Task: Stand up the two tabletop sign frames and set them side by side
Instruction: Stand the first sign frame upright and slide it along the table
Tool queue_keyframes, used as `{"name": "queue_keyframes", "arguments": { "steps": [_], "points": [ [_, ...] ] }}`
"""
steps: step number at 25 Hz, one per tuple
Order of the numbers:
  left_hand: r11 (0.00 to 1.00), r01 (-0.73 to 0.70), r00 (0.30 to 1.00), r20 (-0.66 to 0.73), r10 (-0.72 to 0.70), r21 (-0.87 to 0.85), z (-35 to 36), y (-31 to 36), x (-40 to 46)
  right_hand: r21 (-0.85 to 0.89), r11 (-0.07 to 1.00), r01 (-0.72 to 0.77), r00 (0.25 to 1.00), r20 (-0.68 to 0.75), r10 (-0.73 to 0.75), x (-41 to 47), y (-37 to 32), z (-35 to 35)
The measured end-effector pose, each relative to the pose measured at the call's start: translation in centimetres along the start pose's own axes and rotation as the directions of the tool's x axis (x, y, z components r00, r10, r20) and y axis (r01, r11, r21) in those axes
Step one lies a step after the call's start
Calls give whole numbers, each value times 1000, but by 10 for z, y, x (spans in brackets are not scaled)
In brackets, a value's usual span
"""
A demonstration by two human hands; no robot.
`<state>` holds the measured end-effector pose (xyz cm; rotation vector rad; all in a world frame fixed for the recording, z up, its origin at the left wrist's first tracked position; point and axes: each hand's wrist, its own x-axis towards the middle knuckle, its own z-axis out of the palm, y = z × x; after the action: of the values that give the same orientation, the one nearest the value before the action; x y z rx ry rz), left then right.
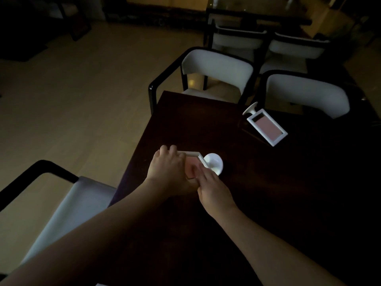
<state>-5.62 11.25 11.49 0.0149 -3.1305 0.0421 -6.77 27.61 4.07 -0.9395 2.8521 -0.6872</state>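
Two white sign frames with pink inserts lie flat on a dark wooden table (pixel 257 182). The near frame (pixel 195 159) lies close to the table's left edge, its round white base (pixel 214 163) pointing right. My left hand (pixel 169 170) covers its left part, fingers curled over the far edge. My right hand (pixel 212 188) grips its near right side, just below the base. Most of this frame is hidden under my hands. The far frame (pixel 267 126) lies on its back near the table's far edge, its base (pixel 250 109) pointing away, untouched.
White-cushioned chairs with black frames stand around: one at the table's far left corner (pixel 216 69), one far right (pixel 305 93), one at the near left (pixel 68 207). Two more chairs and another table stand behind. Pale wooden floor lies to the left. The room is dim.
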Motion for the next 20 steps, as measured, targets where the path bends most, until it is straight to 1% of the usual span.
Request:
{"name": "queue_keyframes", "arguments": {
  "steps": [4,6,9,11,13,15,18,20],
  "points": [
    [997,-73,997,-40,72,-27,-13,19,4,152,982,-110,989,-85,124,-10,19,-19],
    [994,-110,993,-51,109,-15,-16,24,5,177,973,-148,976,-131,172,-15,28,-28],
    [983,-175,981,-95,170,-49,-13,28,6,239,949,-205,954,-170,249,-18,38,-41],
    [977,-195,976,-112,185,-86,-10,27,11,292,932,-217,950,-157,270,-20,43,-48],
    [974,-200,977,-92,190,-110,-8,26,16,310,933,-185,953,-173,247,-22,45,-55],
    [973,-194,979,-83,184,-129,-8,28,21,256,959,-120,961,-213,177,-23,44,-60],
    [971,-182,981,-97,169,-156,-6,33,25,58,998,-11,958,-285,27,-23,41,-62],
    [968,-172,982,-105,155,-182,-2,39,26,-20,999,-32,959,-281,25,-21,42,-62]
  ]
}}
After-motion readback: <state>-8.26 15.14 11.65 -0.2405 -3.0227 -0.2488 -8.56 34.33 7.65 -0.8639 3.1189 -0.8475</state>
